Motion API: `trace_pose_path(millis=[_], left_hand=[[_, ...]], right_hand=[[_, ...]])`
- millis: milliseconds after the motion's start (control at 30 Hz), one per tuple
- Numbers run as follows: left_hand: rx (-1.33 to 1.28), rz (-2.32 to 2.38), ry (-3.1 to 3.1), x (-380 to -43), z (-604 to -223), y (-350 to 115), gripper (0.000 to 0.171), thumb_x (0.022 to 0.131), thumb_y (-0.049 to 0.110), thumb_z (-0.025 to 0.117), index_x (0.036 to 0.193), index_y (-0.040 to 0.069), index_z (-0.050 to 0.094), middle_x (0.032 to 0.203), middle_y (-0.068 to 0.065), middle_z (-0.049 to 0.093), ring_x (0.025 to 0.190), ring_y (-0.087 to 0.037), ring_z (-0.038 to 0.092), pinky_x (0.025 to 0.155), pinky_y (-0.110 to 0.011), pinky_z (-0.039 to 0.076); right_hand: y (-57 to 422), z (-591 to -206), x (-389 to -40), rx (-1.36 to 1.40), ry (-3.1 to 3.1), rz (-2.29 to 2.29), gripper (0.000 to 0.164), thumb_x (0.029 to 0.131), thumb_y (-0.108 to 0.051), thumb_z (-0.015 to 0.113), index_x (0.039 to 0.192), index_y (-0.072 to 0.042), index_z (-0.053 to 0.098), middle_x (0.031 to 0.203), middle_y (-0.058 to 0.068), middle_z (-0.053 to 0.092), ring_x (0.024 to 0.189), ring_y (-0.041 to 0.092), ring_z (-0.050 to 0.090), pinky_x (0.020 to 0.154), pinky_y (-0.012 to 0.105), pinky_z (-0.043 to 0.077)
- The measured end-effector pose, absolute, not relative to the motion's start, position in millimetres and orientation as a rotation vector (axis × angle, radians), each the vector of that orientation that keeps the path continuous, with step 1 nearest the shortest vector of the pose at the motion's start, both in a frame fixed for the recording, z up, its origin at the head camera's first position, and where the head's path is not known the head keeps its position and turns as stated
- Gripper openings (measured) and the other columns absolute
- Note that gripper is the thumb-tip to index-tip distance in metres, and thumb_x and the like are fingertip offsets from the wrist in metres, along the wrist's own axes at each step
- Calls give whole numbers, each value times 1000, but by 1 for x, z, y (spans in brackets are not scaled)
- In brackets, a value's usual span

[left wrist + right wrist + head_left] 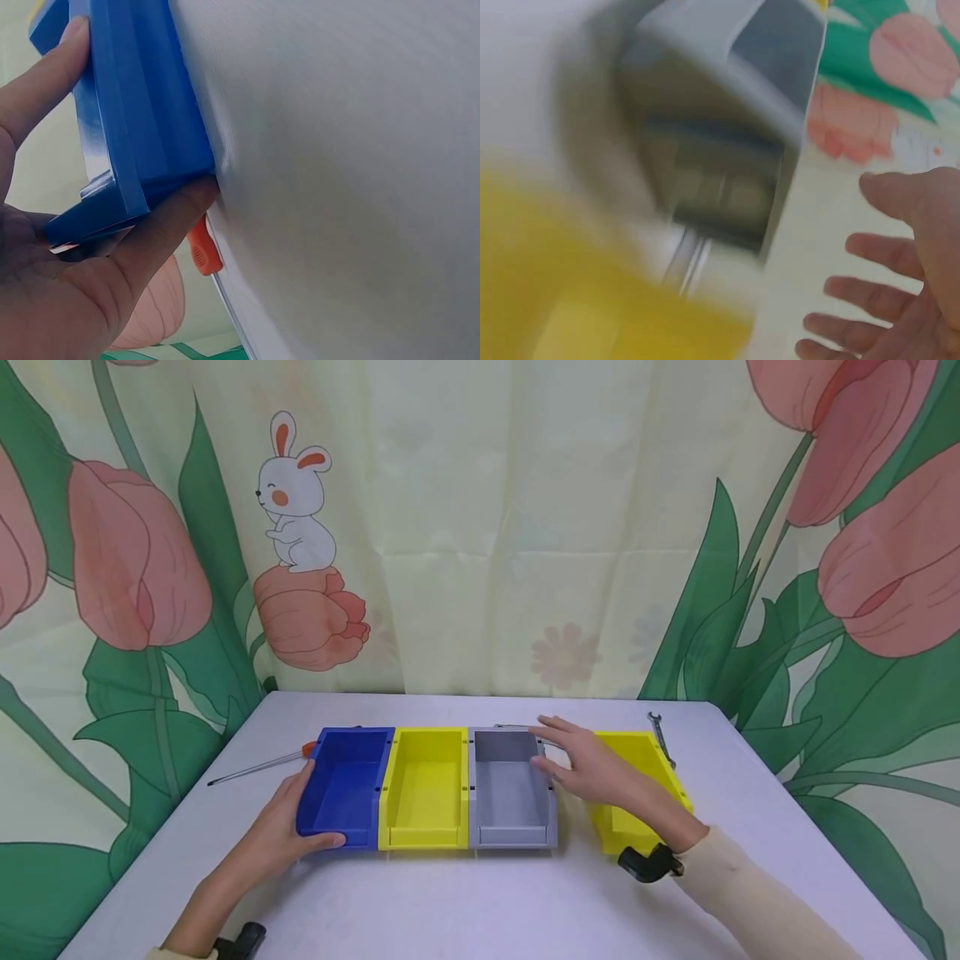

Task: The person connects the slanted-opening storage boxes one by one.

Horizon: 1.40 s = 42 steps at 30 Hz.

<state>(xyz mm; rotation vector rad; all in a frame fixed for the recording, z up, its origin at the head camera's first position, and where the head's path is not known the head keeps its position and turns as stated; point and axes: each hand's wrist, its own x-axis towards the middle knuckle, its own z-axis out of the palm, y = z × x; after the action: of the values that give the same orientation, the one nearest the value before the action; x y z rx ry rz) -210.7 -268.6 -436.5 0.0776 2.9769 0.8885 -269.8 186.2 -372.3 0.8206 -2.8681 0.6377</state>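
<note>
A blue bin (pixel 345 789), a yellow bin (pixel 427 785) and a grey bin (pixel 512 797) stand side by side in a row on the table. My left hand (pixel 277 827) grips the blue bin at its left end, thumb at the front edge and fingers along the outer side. In the left wrist view, a fingertip reaches the bin's lower corner by the table. My right hand (pixel 588 764), fingers spread and holding nothing, hovers by the grey bin's right side. Under the right forearm sits a second yellow bin (pixel 630 745), apart from the row and slightly turned.
A screwdriver (pixel 258 768) with an orange handle lies left of the blue bin, its handle end beside that bin. A wrench (pixel 660 739) lies at the back right, beside the separate yellow bin. Behind the grey bin a metal rod (pixel 684 259) shows. A printed curtain hangs behind the table.
</note>
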Motion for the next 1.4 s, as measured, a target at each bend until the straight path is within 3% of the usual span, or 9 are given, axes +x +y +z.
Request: trace_pose_path(millis=[167,300,500,600,800,1067,1400], left_hand=[[94,890,2982,-210,-437,-268,141,76,56,92,169,0,2,165,-39,22,146,-63,34,113,-77,39],[80,890,2974,-210,-435,-268,141,76,54,92,169,0,1,166,-38,20,147,-63,33,113,-77,39],[78,902,2961,-209,-434,-268,142,77,58,91,170,2,-1,167,-38,17,148,-62,30,115,-78,36],[75,902,2960,-211,-434,-268,141,77,57,91,170,2,0,168,-38,17,149,-62,29,115,-78,36],[79,917,2961,-213,-434,-267,141,77,53,93,169,0,0,167,-38,18,149,-62,30,115,-77,36],[83,919,2962,-213,-434,-268,141,77,54,92,169,1,1,167,-38,19,148,-62,31,115,-78,36],[65,909,2949,-213,-433,-267,142,77,53,93,169,2,-1,168,-37,18,150,-61,30,116,-76,36]], right_hand=[[242,-366,-263,559,-2891,532,54,104,-27,69,151,-4,56,160,28,49,147,53,45,118,74,39],[281,-368,-257,349,-2954,531,63,103,-27,69,155,1,48,157,33,48,144,57,45,115,76,40],[318,-391,-247,172,-3034,639,70,102,-25,70,155,10,41,152,38,50,125,55,60,96,58,63],[324,-399,-242,139,-3061,685,73,102,-24,70,157,9,36,150,39,50,117,52,65,92,52,66],[323,-409,-242,105,-3047,704,73,102,-14,65,161,10,28,145,44,51,119,54,63,96,57,63],[320,-413,-241,62,-3008,710,72,102,-11,63,162,8,29,147,42,52,118,52,65,97,56,63],[318,-412,-244,121,-2958,716,70,101,-8,63,159,12,31,143,44,54,100,39,71,88,51,67]])
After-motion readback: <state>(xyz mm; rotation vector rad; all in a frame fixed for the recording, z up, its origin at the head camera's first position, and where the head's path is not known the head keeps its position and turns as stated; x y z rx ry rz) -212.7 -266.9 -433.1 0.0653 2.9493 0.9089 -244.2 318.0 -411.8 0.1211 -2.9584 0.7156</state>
